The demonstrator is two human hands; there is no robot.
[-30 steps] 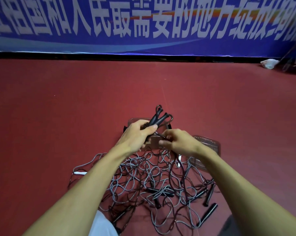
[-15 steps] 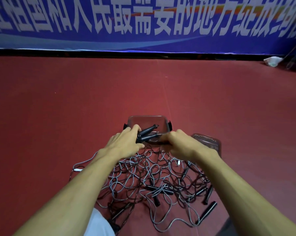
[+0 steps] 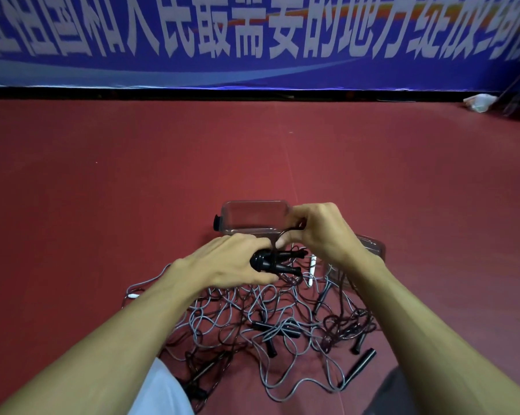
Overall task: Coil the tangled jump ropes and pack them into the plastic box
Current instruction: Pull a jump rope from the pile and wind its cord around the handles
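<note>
2 bare forearms outstretched, left grip [image 3: 228, 262] palm-down and curled, right grip [image 3: 321, 232] just beyond, fingertips pinched.

A dark red floor [image 3: 103, 175] ran back to a blue banner [image 3: 252, 67] with large white characters; a crumpled white bag [image 3: 478, 102] lay at its foot.
</note>
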